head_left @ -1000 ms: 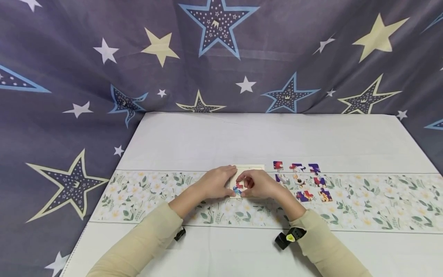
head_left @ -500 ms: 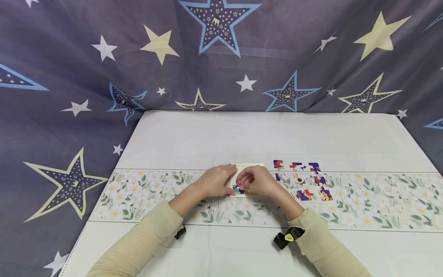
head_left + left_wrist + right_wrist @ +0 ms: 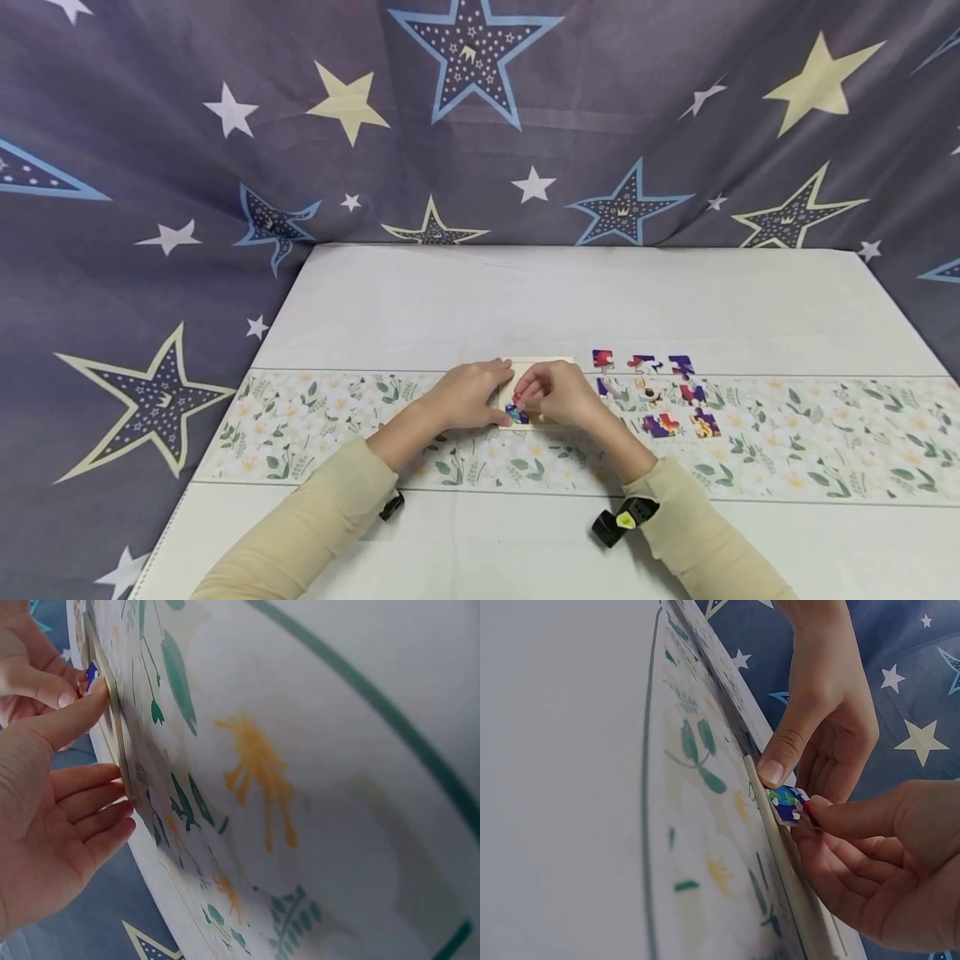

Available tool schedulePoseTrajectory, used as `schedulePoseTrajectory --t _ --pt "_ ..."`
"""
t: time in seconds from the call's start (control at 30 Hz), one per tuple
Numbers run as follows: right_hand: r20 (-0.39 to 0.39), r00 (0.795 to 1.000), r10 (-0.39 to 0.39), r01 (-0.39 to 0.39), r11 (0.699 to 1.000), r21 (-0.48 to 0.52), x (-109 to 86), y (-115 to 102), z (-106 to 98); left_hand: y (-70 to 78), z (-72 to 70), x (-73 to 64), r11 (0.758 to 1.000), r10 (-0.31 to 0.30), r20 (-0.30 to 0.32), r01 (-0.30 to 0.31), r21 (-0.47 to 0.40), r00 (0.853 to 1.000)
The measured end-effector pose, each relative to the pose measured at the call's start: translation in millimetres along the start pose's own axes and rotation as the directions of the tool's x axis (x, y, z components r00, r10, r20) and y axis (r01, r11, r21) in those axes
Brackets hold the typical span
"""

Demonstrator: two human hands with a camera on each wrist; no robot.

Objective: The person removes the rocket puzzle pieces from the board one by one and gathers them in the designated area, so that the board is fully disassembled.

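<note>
A shallow, pale puzzle tray [image 3: 538,362] lies flat on the floral strip of cloth, between both hands. My left hand [image 3: 471,395] rests at its left side, thumb at the near corner and fairly straight fingers along the edge, as the left wrist view shows [image 3: 52,825]. Over the tray, my right hand [image 3: 562,395] pinches a small puzzle piece by its red part between thumb and index finger. That blue, green and purple jigsaw piece [image 3: 786,802] sits near the left thumb, at the tray's near left corner. Its far side is hidden by the right fingers [image 3: 855,817].
Several loose jigsaw pieces [image 3: 649,390] lie in rough rows right of the tray, in purple, red, white and orange. A white cloth [image 3: 480,292] covers the table. A star-patterned curtain [image 3: 420,150] hangs behind and at the sides.
The right fingers have shifted slightly up on the piece, leaving more of its blue and purple face visible. My left hand stays at the tray; the loose pieces have not moved.
</note>
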State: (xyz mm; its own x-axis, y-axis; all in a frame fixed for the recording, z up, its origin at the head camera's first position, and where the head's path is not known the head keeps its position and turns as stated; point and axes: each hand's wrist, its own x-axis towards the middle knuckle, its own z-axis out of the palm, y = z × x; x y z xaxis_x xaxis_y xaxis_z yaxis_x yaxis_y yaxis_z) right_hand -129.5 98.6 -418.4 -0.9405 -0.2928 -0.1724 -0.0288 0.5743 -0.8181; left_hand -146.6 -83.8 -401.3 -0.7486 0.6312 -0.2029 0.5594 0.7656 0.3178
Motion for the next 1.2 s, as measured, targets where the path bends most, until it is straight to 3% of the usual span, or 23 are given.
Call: schedulePoseTrajectory --t 0.17,0.67,1.2 --pt "0.000 1.000 0.006 -0.006 1.000 0.017 1.6 2 0 -0.6 -1.0 0.5 1.000 -0.001 0.004 0.001 -0.004 1.000" --pt "0.001 0.997 -0.079 0.079 0.997 -0.001 -6.2 0 -7 0.0 -1.1 0.9 0.999 -0.004 0.014 0.004 0.038 1.000" --pt "-0.035 0.996 -0.086 0.085 0.996 -0.040 -22.7 14 -33 1.7 -1.1 1.2 0.999 -0.010 0.014 0.009 0.050 1.000"
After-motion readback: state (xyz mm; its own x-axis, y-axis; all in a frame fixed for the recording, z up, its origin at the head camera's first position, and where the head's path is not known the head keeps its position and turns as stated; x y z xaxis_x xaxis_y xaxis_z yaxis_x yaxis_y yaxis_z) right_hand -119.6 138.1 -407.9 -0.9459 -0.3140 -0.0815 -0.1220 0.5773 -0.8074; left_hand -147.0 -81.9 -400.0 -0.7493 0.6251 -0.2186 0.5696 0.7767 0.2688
